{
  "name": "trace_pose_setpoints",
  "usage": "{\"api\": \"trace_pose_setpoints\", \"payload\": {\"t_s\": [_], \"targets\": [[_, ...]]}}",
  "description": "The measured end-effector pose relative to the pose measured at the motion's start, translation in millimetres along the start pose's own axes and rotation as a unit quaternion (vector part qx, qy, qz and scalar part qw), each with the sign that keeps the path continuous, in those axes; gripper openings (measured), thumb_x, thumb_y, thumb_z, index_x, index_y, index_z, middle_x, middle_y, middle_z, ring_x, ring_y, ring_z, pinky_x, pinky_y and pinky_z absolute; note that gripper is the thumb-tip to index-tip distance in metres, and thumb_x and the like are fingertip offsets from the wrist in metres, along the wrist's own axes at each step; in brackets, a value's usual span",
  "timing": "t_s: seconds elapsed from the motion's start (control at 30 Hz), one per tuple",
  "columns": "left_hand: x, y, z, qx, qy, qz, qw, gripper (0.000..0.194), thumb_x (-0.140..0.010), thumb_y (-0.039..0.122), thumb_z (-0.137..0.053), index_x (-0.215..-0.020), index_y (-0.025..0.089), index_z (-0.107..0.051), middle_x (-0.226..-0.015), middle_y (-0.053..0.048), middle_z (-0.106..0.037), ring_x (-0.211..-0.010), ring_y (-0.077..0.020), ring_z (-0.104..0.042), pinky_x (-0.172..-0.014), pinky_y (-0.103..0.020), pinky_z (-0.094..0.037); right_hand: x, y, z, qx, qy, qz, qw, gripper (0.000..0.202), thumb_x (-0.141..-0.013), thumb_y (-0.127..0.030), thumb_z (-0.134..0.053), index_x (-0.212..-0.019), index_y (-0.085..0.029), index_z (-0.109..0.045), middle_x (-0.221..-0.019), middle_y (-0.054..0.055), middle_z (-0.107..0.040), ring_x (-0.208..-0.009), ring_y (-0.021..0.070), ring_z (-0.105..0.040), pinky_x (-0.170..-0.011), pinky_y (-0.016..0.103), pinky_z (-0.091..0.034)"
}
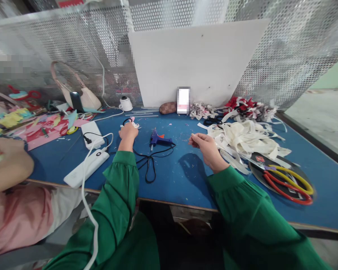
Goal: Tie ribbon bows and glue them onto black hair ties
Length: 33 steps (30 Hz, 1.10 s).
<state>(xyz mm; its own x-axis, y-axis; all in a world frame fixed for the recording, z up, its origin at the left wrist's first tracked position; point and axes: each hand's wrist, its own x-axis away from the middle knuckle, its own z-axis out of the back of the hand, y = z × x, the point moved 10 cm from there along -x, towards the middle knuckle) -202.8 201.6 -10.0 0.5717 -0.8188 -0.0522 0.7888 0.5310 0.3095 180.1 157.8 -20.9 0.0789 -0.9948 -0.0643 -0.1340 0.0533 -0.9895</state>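
My left hand [128,134] rests low over the blue table with its fingers curled. By its fingertips lie a black loop [127,120] and a small white and pink fabric piece [134,123]; the hand hides how it touches them. To its right lies a blue glue gun [160,140] with an orange trigger, its black cord looped in front. My right hand [204,145] is raised above the table, thumb and fingers pinched together. Anything between those fingertips is too small to make out. A heap of cream fabric strips [242,137] lies just right of it.
Large red-and-yellow-handled scissors [290,182] lie on a dark round plate [255,168] at right. A phone [183,100] stands against a white board [197,63]. A white power strip [87,168] with a cable is at left. A co-worker's arm [11,165] is at far left.
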Motion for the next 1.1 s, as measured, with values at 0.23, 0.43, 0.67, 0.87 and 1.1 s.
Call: {"api": "trace_pose_setpoints", "payload": {"t_s": [0.23, 0.43, 0.67, 0.87, 1.1], "targets": [[2, 5, 14.9, -0.037, 0.037, 0.011, 0.999, 0.040, -0.082, 0.034, -0.067, -0.117, 0.017, -0.060, -0.121, -0.019, -0.066, -0.111, -0.0360, -0.064, -0.087, -0.046, -0.049, -7, -4, -3, 0.042, -0.009, 0.034, 0.999, 0.039, -0.072, -0.057, -0.073, -0.058, -0.021, -0.065, -0.060, 0.001, -0.063, -0.062, 0.0139, -0.054, -0.064, 0.030, -0.041], [6, 9, 40.3, -0.032, 0.077, 0.032, 0.996, 0.039, -0.081, 0.037, -0.067, -0.111, 0.014, -0.059, -0.125, -0.020, -0.063, -0.113, -0.0406, -0.062, -0.085, -0.051, -0.050, -15, -5, -1, 0.089, -0.011, 0.072, 0.993, 0.035, -0.080, -0.048, -0.065, -0.058, -0.022, -0.061, -0.061, 0.000, -0.061, -0.060, 0.0128, -0.052, -0.064, 0.029, -0.041], [58, 55, 74.5, 0.059, 0.215, -0.076, 0.972, 0.018, -0.082, 0.038, -0.064, -0.088, 0.021, -0.063, -0.101, -0.008, -0.065, -0.094, -0.0280, -0.061, -0.081, -0.039, -0.046, -17, -11, 2, 0.167, 0.002, 0.093, 0.982, 0.033, -0.085, -0.041, -0.059, -0.059, -0.021, -0.059, -0.063, 0.000, -0.063, -0.062, 0.0134, -0.055, -0.067, 0.029, -0.041], [155, 139, 77.6, 0.175, 0.190, -0.268, 0.928, 0.034, -0.077, 0.019, -0.060, -0.059, 0.020, -0.032, -0.058, 0.002, -0.039, -0.058, -0.0135, -0.036, -0.061, -0.029, -0.030, -20, -11, 5, 0.215, 0.008, 0.084, 0.973, 0.031, -0.086, -0.040, -0.058, -0.063, -0.020, -0.060, -0.065, -0.001, -0.063, -0.062, 0.0128, -0.053, -0.062, 0.026, -0.037], [256, 190, 5.0, 0.193, 0.055, -0.440, 0.875, 0.040, -0.085, 0.020, -0.055, -0.059, 0.020, -0.024, -0.054, 0.003, -0.028, -0.054, -0.0136, -0.021, -0.058, -0.033, -0.016, -21, -37, 25, 0.340, 0.060, 0.103, 0.933, 0.026, -0.091, -0.035, -0.055, -0.071, -0.019, -0.062, -0.070, -0.001, -0.065, -0.067, 0.0143, -0.057, -0.063, 0.026, -0.037]]}}
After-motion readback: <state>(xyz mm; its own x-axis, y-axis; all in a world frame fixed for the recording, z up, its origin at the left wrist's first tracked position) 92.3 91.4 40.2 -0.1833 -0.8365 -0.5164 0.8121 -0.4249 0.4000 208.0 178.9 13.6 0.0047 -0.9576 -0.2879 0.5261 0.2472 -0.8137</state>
